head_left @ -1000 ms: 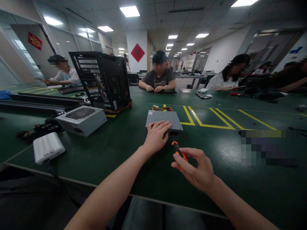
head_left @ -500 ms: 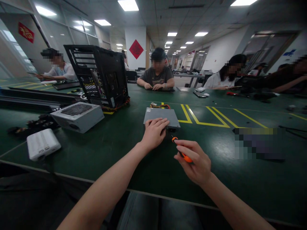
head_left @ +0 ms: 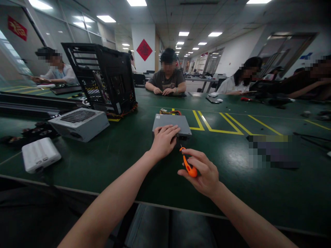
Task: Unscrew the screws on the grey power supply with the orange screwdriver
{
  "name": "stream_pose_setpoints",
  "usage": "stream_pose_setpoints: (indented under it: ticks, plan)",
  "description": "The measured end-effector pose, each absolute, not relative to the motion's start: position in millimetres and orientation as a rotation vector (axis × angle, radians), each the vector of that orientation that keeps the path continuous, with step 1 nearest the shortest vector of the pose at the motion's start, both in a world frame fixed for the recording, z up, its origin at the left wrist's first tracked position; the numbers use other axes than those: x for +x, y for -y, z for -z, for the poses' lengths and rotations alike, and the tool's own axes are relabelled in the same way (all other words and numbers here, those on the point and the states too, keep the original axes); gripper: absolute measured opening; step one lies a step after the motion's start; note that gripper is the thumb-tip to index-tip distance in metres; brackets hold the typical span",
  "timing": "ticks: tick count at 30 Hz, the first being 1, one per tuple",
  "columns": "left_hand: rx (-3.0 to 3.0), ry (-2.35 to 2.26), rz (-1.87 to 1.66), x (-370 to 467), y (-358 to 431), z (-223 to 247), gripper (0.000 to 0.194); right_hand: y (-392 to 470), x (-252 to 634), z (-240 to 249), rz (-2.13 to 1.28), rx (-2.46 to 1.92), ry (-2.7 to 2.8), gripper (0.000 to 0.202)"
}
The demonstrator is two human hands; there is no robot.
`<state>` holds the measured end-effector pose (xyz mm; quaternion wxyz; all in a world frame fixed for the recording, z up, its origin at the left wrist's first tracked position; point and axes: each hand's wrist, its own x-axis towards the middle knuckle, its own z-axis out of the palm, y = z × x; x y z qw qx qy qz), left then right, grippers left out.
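A grey metal computer power supply [head_left: 178,121] lies on the green table in front of me, its coloured wires at the far side. My left hand [head_left: 166,139] rests on its top near the front edge, fingers laid out flat. Between the thumb and fingers of my right hand [head_left: 204,171] is a screwdriver [head_left: 190,168] with an orange and black handle. Its thin shaft points up toward the near face of the power supply, close to the left thumb. Whether the tip touches a screw cannot be made out.
Left of my hands stand a second power supply [head_left: 80,124], a white power bank [head_left: 40,155] and an open black computer case [head_left: 103,79]. Yellow tape lines [head_left: 219,131] mark the table [head_left: 124,186]. A blurred dark flat item [head_left: 274,151] lies to the right. Several people sit around the table.
The screwdriver handle has turned in my right hand and now shows more orange, standing more upright. My left hand stays on the power supply. The whole view has shifted slightly.
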<state>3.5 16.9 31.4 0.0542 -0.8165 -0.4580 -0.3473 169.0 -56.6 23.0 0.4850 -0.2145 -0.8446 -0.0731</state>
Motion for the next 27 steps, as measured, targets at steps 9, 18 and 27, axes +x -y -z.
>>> stream_pose_setpoints:
  ticks: [9,18,27]
  plan:
    - [-2.488,1.397,1.056,4.8,-17.1,-31.7,0.039,60.4,170.7,-26.5,0.186,-0.518,2.18,0.041]
    - [-2.48,1.385,1.044,3.9,-17.2,-31.5,0.039,60.6,165.8,-26.0,0.147,-0.496,2.063,0.042]
    - [-2.488,1.396,1.036,4.2,-16.5,-32.5,0.039,61.9,169.4,-27.9,0.245,-0.477,2.185,0.038]
